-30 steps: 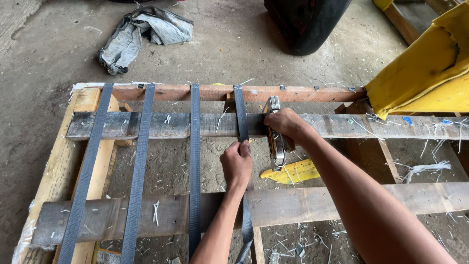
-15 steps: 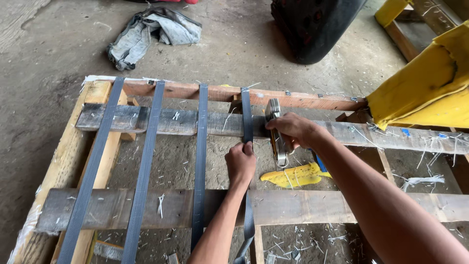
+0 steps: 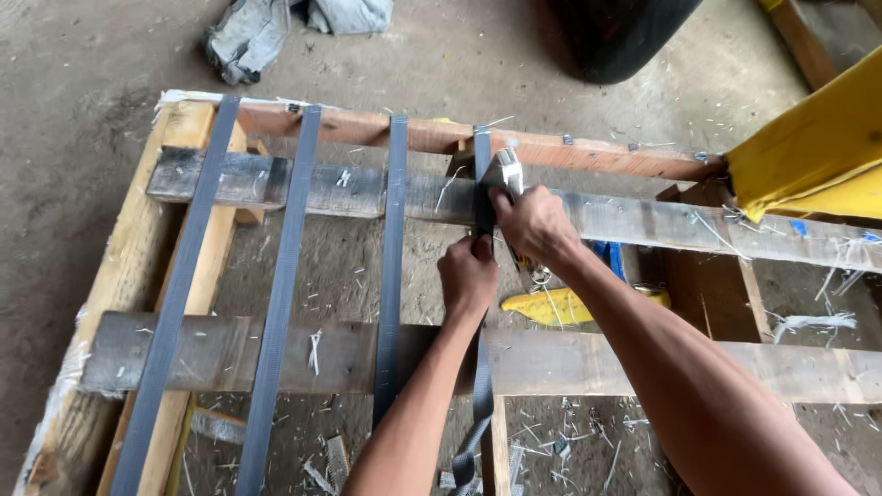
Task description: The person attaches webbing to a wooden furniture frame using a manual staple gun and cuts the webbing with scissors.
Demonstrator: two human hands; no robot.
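A wooden frame (image 3: pixel 303 188) of rough planks lies on a concrete floor, with several grey straps running across it. My left hand (image 3: pixel 467 276) pinches the rightmost grey strap (image 3: pixel 481 161) just below the upper cross plank. My right hand (image 3: pixel 533 225) grips a metal stapler (image 3: pixel 507 170), whose head rests on that strap over the upper plank. The tool's lower part is hidden by my right hand.
A yellow-handled tool (image 3: pixel 560 308) lies on the floor under the frame, right of my hands. Yellow sheeting (image 3: pixel 808 165) covers the frame's right corner. A crumpled grey cloth (image 3: pixel 248 37) and a black tyre (image 3: pixel 625 32) sit beyond the frame. Loose strap pieces litter the floor.
The view has shifted closer and to the right. My right hand has brought the stapler left onto the strap at the upper plank, while my left hand keeps hold of the strap.
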